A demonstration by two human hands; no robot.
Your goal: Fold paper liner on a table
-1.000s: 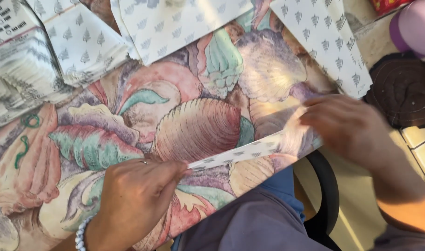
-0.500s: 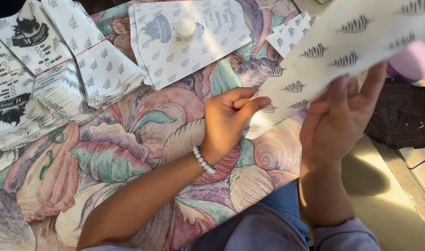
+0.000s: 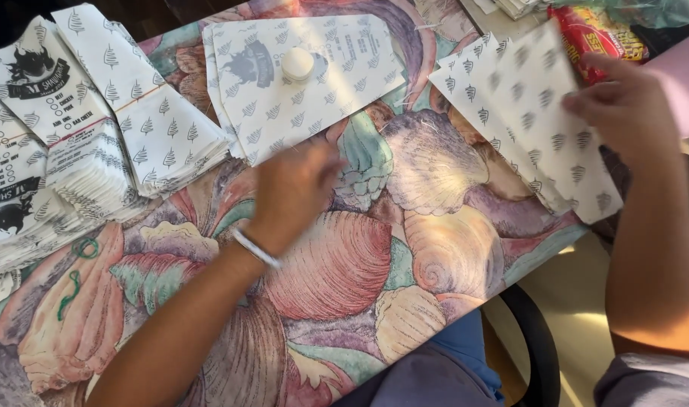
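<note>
The table covering (image 3: 435, 249) is a smooth sheet printed with pastel shells, with a slight sheen where sunlight strikes it. The paper sheets (image 3: 540, 113) under the right hand (image 3: 630, 105) are thin, matt white paper with a small repeated grey motif. The stacked paper bags (image 3: 96, 151) at the far left are the same matt stock, their edges layered. A small round white object (image 3: 297, 64) on the centre sheets looks like smooth plastic. The bracelet (image 3: 255, 249) on the left hand's (image 3: 295, 188) wrist appears pale and slightly glossy. The red packet (image 3: 597, 34) is glossy film.

Shell-patterned tablecloth (image 3: 435, 249) over table; sunlit pale floor (image 3: 578, 316); black chair edge (image 3: 540, 354).
</note>
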